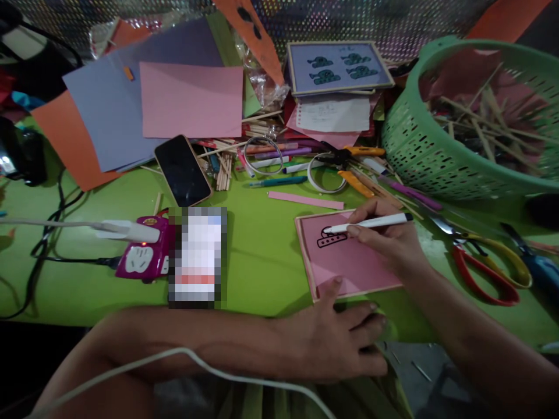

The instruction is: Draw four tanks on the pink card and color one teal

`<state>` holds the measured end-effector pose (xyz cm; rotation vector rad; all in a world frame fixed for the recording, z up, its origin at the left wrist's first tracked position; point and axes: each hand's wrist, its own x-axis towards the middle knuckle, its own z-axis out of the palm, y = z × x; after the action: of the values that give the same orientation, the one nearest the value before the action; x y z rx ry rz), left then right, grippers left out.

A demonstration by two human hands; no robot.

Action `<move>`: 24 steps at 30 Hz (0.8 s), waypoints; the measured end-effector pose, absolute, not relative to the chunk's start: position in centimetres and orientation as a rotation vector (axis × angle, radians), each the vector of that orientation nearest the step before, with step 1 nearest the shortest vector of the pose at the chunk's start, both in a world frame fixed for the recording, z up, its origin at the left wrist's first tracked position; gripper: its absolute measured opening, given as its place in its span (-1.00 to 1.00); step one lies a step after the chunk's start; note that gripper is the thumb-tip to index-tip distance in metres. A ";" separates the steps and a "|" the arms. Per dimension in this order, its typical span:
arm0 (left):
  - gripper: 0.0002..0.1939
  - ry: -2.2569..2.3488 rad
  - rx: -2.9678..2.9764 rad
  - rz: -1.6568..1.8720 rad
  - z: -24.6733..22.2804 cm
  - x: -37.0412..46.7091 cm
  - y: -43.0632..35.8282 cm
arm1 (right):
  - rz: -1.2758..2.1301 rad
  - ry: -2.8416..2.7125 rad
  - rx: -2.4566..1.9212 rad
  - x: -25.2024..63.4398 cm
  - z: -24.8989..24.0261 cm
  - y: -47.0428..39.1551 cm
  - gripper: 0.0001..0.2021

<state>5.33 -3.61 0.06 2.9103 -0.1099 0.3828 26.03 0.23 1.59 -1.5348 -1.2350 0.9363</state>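
Observation:
My right hand [386,235] grips a white marker [378,221], its tip at a small black line drawing [332,237] of a tank-like shape. That drawing is on a pink sheet [362,267] edged with thin wooden strips. My left hand [336,329] lies spread along the near edge of the sheet, one finger resting on its lower left part and the others apart below. A loose pink paper strip [305,200] lies just beyond the sheet.
Red-and-yellow-handled scissors [487,267] lie to the right, below a green basket [402,134] of sticks. Pens, tape rolls [327,174] and pliers [345,160] crowd the back. On the left are a dark phone [183,170], a lit phone [197,256] and a purple power strip [148,250].

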 end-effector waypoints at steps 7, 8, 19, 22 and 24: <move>-0.75 -0.099 2.929 0.403 0.5 5.2 -3.4 | 0.997 -1.195 -1.528 26.0 1.6 0.3 -0.83; -0.74 -0.103 2.935 0.402 0.5 5.2 -3.4 | 1.006 -1.191 -1.532 26.0 1.6 0.3 -0.82; -0.78 -0.083 2.906 0.463 -0.1 5.2 -3.7 | 1.001 -1.200 -1.521 26.1 1.6 0.3 -0.84; -0.80 -0.055 2.899 0.496 -0.1 5.2 -3.7 | 0.986 -1.207 -1.534 25.9 1.7 0.3 -0.84; -0.80 -0.056 2.914 0.485 0.0 5.2 -3.7 | 0.990 -1.208 -1.536 25.9 1.8 0.3 -0.85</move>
<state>5.22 -3.72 0.03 2.9138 -0.0559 0.4846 25.91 0.29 1.83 -1.5358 -1.2076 0.9899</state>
